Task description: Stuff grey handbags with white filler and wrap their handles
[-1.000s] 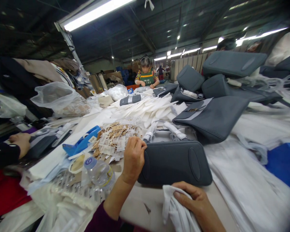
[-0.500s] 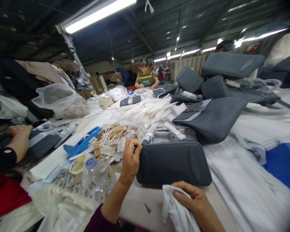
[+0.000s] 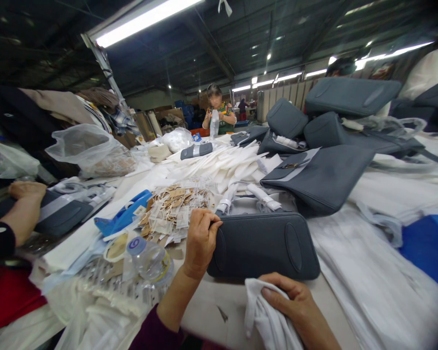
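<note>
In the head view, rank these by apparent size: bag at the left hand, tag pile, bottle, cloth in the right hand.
1. Bag
2. Tag pile
3. Bottle and cloth: too alike to rank; the right hand and frame edge hide some cloth.

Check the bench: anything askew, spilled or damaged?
Two things. The clear bottle is tilted rather than upright beside the tag pile; no spill shows. A dark, pointed mark interrupts the otherwise pale tabletop in front of the dark bag; chip, stain or scrap, I can't tell. The bag's visible side shows no damage.
</note>
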The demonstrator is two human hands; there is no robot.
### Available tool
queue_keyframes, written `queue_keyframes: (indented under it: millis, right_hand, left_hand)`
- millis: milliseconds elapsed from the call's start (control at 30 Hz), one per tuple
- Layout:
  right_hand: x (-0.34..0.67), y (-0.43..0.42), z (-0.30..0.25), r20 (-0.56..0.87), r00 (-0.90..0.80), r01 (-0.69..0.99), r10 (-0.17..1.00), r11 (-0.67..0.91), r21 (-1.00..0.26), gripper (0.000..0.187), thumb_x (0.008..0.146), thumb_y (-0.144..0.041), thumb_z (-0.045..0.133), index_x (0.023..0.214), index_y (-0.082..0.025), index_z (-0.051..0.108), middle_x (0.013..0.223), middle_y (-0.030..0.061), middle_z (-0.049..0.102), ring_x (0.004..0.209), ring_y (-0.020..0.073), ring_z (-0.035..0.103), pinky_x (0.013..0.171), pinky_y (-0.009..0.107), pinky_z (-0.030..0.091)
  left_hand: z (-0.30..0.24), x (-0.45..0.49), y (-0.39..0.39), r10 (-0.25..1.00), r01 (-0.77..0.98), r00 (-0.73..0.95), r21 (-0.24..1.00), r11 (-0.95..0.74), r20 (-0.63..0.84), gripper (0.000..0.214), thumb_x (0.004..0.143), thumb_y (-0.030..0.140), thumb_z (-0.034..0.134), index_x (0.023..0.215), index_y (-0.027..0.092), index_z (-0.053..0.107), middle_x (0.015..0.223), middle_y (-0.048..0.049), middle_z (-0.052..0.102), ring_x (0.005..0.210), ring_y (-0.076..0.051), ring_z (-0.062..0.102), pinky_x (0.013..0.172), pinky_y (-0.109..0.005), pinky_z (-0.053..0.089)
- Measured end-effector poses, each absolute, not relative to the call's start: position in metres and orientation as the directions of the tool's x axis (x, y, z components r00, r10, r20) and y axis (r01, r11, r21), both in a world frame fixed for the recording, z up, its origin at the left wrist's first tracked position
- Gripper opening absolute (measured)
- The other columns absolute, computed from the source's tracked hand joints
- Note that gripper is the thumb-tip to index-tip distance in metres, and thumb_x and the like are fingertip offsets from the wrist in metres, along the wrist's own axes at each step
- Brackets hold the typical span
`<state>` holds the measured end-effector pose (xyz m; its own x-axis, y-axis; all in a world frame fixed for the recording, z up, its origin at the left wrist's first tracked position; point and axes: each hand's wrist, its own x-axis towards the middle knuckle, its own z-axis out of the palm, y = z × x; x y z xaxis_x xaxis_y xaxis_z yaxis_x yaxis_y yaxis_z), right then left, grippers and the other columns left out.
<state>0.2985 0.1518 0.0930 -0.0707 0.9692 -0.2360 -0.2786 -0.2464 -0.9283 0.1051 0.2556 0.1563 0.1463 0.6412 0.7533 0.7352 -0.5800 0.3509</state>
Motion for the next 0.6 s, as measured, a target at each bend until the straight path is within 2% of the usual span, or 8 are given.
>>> queue_keyframes:
  millis: [167,233,333,467,600]
  right_hand:
    - [0.298,0.153,0.092,-0.259,-0.084,-0.337,0.962,-0.273,-0.901,0.034,0.057,-0.045,0.082,0.076,-0.017,0.076,0.068,0.0021,0.066,0.065,0.0166,0.056,0.062,0.025,0.041]
    - [0.298,0.153,0.093,-0.266,-0.092,-0.374,0.959,-0.281,-0.884,0.033,0.056,-0.043,0.083,0.076,-0.017,0.075,0.068,0.0018,0.066,0.064,0.0155,0.056,0.062,0.024,0.041]
    - [0.297,0.152,0.095,-0.294,-0.129,-0.433,0.947,-0.321,-0.843,0.034,0.056,-0.041,0.083,0.077,-0.016,0.074,0.065,0.0009,0.065,0.059,0.0136,0.055,0.058,0.023,0.039]
    - [0.296,0.148,0.101,-0.292,-0.167,-0.467,0.942,-0.336,-0.818,0.034,0.057,-0.040,0.083,0.079,-0.016,0.073,0.063,0.0001,0.064,0.053,0.0117,0.053,0.053,0.022,0.038]
    - [0.297,0.147,0.106,-0.247,-0.140,-0.481,0.959,-0.284,-0.829,0.036,0.053,-0.039,0.085,0.076,-0.016,0.072,0.060,-0.0010,0.063,0.050,0.0105,0.051,0.050,0.021,0.037]
  left_hand:
    - [0.159,0.110,0.259,0.668,0.826,0.234,0.219,-0.520,0.706,0.014,0.089,0.012,0.048,0.077,0.019,0.048,0.084,-0.0052,0.050,0.085,-0.022,0.046,0.078,-0.038,0.041]
    - [0.160,0.110,0.261,0.695,0.839,0.242,0.214,-0.500,0.677,0.016,0.088,0.010,0.047,0.075,0.020,0.045,0.083,-0.0054,0.050,0.085,-0.023,0.046,0.077,-0.039,0.041]
    - [0.163,0.109,0.259,0.715,0.816,0.167,0.312,-0.487,0.679,0.017,0.087,0.009,0.045,0.074,0.021,0.043,0.083,-0.0047,0.049,0.084,-0.022,0.047,0.077,-0.037,0.042]
    - [0.174,0.098,0.226,0.692,0.758,0.028,0.436,-0.485,0.721,0.013,0.090,0.016,0.045,0.078,0.021,0.045,0.083,-0.0035,0.049,0.083,-0.020,0.049,0.078,-0.034,0.043]
    - [0.164,0.061,0.142,0.771,0.739,0.058,0.492,-0.460,0.634,0.011,0.090,0.024,0.045,0.081,0.023,0.049,0.085,-0.0044,0.054,0.087,-0.020,0.053,0.080,-0.032,0.045]
